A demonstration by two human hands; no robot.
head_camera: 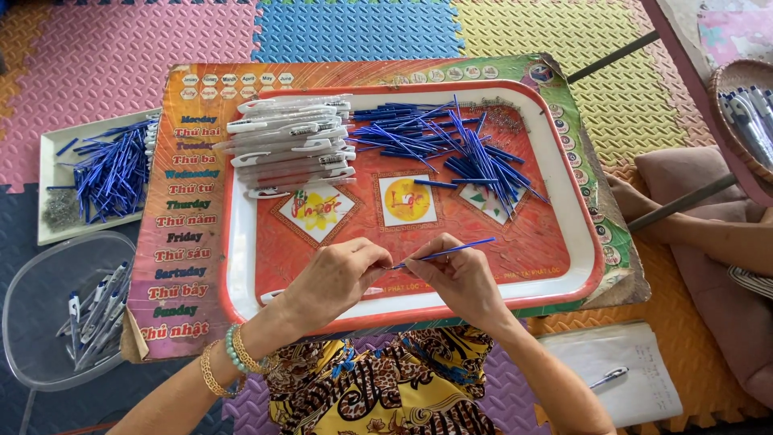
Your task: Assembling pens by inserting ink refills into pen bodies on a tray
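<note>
My right hand [460, 278] pinches a thin blue pen refill [451, 253] that points up and to the right. My left hand [334, 278] meets it at the refill's near tip, fingers closed on something too small to make out, over the near edge of a red tray [576, 201] with a white rim. A pen barrel [274, 296] lies under my left hand. On the tray, a stack of white-and-clear pen barrels [294, 145] lies at the far left, and a heap of blue refills [439, 145] at the far middle, with small metal springs [515, 117] behind.
The tray rests on a colourful printed board [181, 225] on foam floor mats. A white tray of blue refills [105, 173] and a clear bowl of finished pens [68, 310] sit to the left. A notebook with a pen [620, 379] lies right. Another person's arm [700, 229] and a basket [745, 109] are at right.
</note>
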